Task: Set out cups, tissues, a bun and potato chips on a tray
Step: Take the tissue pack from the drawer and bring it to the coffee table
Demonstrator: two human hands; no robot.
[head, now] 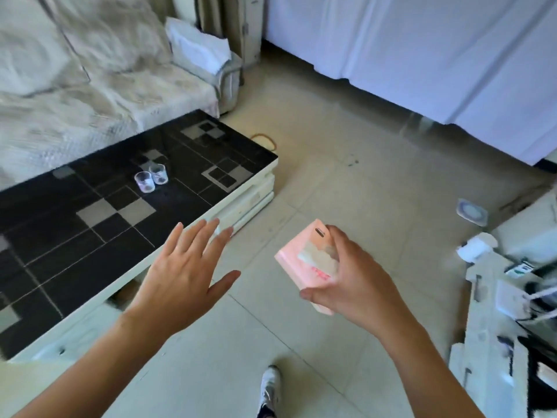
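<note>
Landmark: the coffee table (99,233), with a black top of grey squares and a white base.
My right hand (352,273): it holds the pink tissue pack (304,263), thumb under the near end and fingers over the far end. It is in the air over the floor (346,182), to the right of the table's near right edge, not touching the table.
Tissue pack: tilted, one corner up; the print on it is too blurred to read.
My left hand (184,273): spread wide and flat, palm down, holding nothing. It hovers just over the right edge of the table, nearer to me than the cups.
Cups: two small clear cups (150,178) stand upright on the table top, just beside each other, toward its far half. I cannot tell if they touch.
Sofa (90,86): pale, behind the table on its far side.
My shoe (269,390): on the floor, to the right of the table's near end.
</note>
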